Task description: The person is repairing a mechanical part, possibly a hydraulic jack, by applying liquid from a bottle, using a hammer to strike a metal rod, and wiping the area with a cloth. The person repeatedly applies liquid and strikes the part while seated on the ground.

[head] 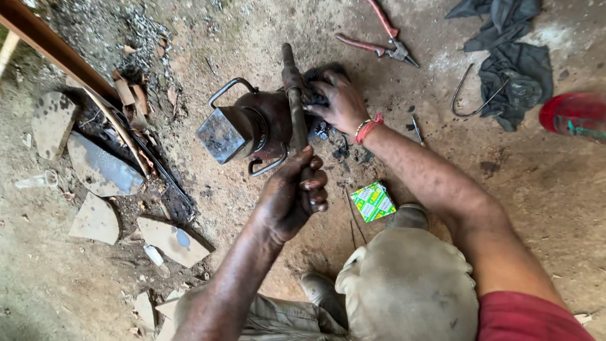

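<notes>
A rusty dark metal device with a square head and two wire handles lies on the dirt floor. A long grimy metal bar crosses over it. My left hand is closed around the bar's near end. My right hand, with a red cord bracelet at the wrist, presses a dark rag against the bar's upper part beside the device. Both hands are black with grease.
Red-handled pliers lie at the top. A dark cloth and a bent wire hook sit at right, with a red container at the edge. A small green box lies near my knee. Broken tile pieces lie at left.
</notes>
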Demonstrator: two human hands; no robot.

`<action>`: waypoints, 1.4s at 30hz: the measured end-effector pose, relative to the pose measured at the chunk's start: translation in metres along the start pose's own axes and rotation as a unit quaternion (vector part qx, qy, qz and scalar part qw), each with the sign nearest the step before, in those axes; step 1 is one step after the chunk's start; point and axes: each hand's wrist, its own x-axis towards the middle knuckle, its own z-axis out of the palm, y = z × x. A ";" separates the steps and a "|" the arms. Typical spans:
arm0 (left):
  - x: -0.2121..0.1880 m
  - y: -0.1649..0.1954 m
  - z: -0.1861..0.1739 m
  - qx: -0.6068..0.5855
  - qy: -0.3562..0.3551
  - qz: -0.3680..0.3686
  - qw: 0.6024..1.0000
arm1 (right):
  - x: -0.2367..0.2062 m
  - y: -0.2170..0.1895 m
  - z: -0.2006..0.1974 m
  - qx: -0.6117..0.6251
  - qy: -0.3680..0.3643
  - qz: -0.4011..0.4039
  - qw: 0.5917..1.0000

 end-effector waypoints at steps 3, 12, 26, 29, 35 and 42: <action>0.003 -0.003 0.004 -0.004 0.002 0.005 1.000 | -0.007 -0.003 0.000 -0.108 -0.034 -0.083 0.990; 0.003 -0.003 0.007 0.033 0.020 0.036 0.999 | -0.026 -0.010 -0.010 -0.325 -0.112 -0.190 0.920; 0.002 -0.003 -0.005 -0.002 0.024 0.039 0.999 | -0.018 0.011 -0.050 0.098 0.065 0.049 0.992; 0.005 -0.002 -0.005 0.000 0.014 0.047 0.999 | 0.003 0.013 -0.041 -0.007 -0.099 -0.113 0.989; 0.007 -0.003 0.003 0.032 0.032 0.052 0.998 | 0.010 0.006 -0.032 -0.124 -0.119 -0.147 0.974; 0.005 -0.002 0.005 0.036 0.026 0.066 0.997 | -0.023 -0.018 -0.017 -0.335 -0.186 -0.184 0.905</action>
